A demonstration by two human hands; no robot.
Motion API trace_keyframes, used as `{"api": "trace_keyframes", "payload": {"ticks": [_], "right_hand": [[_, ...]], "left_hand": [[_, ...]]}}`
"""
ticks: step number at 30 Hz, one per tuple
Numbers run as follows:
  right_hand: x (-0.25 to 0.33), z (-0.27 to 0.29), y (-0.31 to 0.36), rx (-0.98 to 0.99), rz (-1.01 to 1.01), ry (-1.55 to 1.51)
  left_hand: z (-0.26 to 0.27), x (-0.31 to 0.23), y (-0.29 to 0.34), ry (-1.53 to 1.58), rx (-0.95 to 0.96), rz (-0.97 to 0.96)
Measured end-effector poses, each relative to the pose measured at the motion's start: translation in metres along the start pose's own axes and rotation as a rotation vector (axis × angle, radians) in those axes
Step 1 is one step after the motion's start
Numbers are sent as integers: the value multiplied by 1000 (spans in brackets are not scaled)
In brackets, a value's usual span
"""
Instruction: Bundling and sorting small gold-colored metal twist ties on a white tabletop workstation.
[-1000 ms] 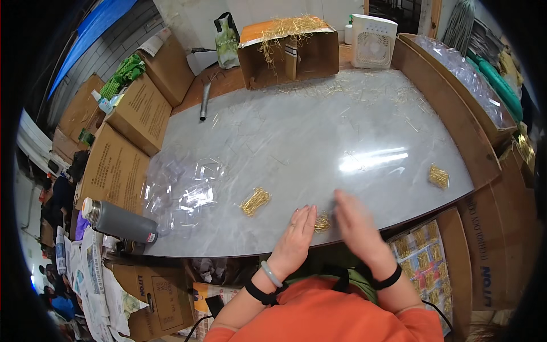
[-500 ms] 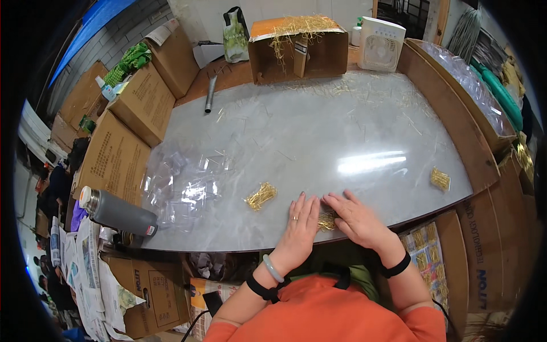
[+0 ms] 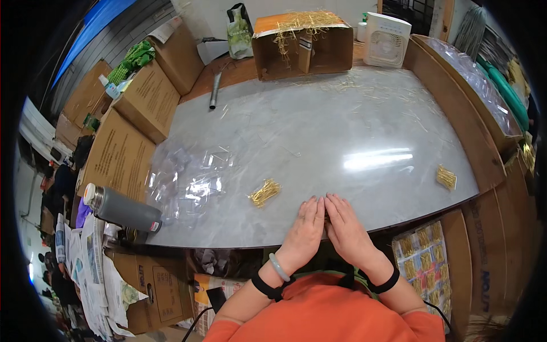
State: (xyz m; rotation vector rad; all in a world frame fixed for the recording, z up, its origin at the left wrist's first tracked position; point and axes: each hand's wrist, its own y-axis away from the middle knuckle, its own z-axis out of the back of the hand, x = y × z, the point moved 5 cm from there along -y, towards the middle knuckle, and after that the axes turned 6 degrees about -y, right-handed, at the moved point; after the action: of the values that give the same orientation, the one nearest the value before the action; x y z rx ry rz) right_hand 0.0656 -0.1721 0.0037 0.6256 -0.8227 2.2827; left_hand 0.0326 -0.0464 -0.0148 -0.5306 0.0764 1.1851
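Note:
My left hand [image 3: 305, 232] and my right hand [image 3: 346, 229] lie at the table's near edge, palms facing, fingers straight and side by side. Their fingertips nearly meet. Between them they press a bundle of thin gold-coloured wire pins [image 3: 327, 219], of which only a sliver shows. To the left of my hands lies another bundle of gold-coloured pins [image 3: 264, 193], in what looks like a clear box. A packed clear box of such pins [image 3: 446, 178] rests near the table's right edge. Clear plastic boxes [image 3: 191, 185] are heaped on the left side.
On the grey table [image 3: 296, 137], loose pins lie scattered toward the back. A cardboard box [image 3: 262, 57] topped with gold pins stands there, beside a white fan [image 3: 387, 43]. A metal tube [image 3: 215, 91] lies back left; a grey flask [image 3: 126, 211] leans at the left edge. Cartons [image 3: 117, 154] line the left.
My hands have drawn together around the pin bundle, the right one turning inward, so the bundle is now almost hidden. The whole view has shifted slightly.

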Motion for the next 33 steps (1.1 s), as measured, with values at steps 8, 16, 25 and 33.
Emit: {"api": "trace_keyframes", "payload": {"ticks": [8, 16, 25, 33], "right_hand": [[1, -8, 4, 51, 62, 228], [6, -5, 1, 57, 107, 217], [5, -5, 0, -18, 104, 230], [11, -3, 0, -30, 90, 169]], "left_hand": [[29, 17, 10, 397, 65, 121], [43, 26, 11, 24, -98, 221], [60, 32, 41, 126, -279, 415], [74, 122, 50, 654, -169, 1038]]}}
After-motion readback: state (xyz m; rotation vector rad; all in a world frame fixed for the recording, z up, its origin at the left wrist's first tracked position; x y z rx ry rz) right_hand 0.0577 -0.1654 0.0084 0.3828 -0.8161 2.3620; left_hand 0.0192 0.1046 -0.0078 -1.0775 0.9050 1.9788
